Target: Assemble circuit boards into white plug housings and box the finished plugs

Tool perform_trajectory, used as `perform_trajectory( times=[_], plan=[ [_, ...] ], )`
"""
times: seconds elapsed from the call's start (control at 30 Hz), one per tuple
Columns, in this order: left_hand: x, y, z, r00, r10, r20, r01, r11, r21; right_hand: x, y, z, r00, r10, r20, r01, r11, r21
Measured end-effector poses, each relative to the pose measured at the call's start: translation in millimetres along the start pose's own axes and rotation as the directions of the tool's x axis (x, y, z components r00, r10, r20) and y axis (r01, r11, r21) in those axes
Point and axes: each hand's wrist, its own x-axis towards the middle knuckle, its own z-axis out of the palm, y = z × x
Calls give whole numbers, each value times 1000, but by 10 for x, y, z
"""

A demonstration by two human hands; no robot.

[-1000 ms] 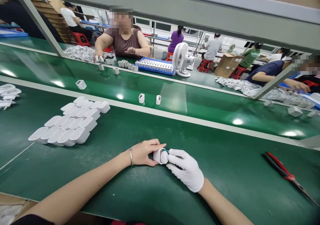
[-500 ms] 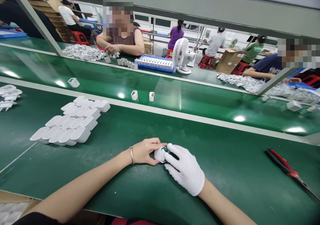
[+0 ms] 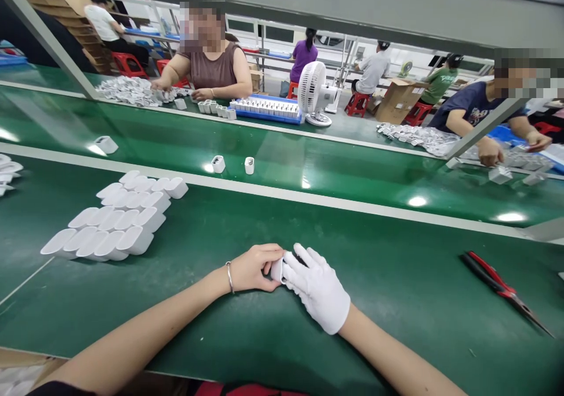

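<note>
Since the earlier frame our gloved right hand (image 3: 318, 290) has slid over the small white housing (image 3: 277, 269), hiding its blue-tipped end. Our bare left hand (image 3: 254, 268) pinches it closed-fingered at lower centre on the green bench (image 3: 220, 325). Finished-looking white shells (image 3: 114, 220) lie stacked at left; this piece seems mid-assembly.

Casings (image 3: 112, 220) left of hands (image 3: 286, 275), pliers (image 3: 502, 290) right

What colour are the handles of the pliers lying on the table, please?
Red and black, seen in the head view: pliers.
</note>
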Motion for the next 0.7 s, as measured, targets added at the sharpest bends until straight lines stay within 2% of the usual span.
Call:
perform_trajectory(
  times=[0.13,0.23,0.3,0.37,0.43,0.53,0.63,0.67,0.7],
  plan=[
    [10,-16,6,1000,-17,20,18,999,-48,-38,14,-95,996,54,75,-63,991,120],
    [13,-6,11,999,-4,50,8,997,-72,-93,102,-199,971,236,-26,-224,946,234],
    [15,12,12,997,1,73,4,998,-70,-119,174,-268,905,410,-114,-367,888,275],
    [17,33,9,996,-4,92,9,998,-57,-137,235,-322,821,556,-129,-517,820,245],
    [14,58,4,994,-21,106,26,999,-38,-158,282,-343,754,656,-40,-647,751,132],
    [-6,90,10,992,-63,108,67,997,-37,-203,333,-317,647,728,227,-752,659,27],
    [-27,102,46,984,-171,58,175,980,-93,-238,370,-282,515,708,484,-851,489,191],
    [-28,99,63,976,-216,36,219,969,-118,-238,379,-280,496,686,533,-868,409,281],
    [-26,94,79,968,-252,16,251,958,-141,-232,387,-283,495,662,563,-866,323,382]
  ],
)
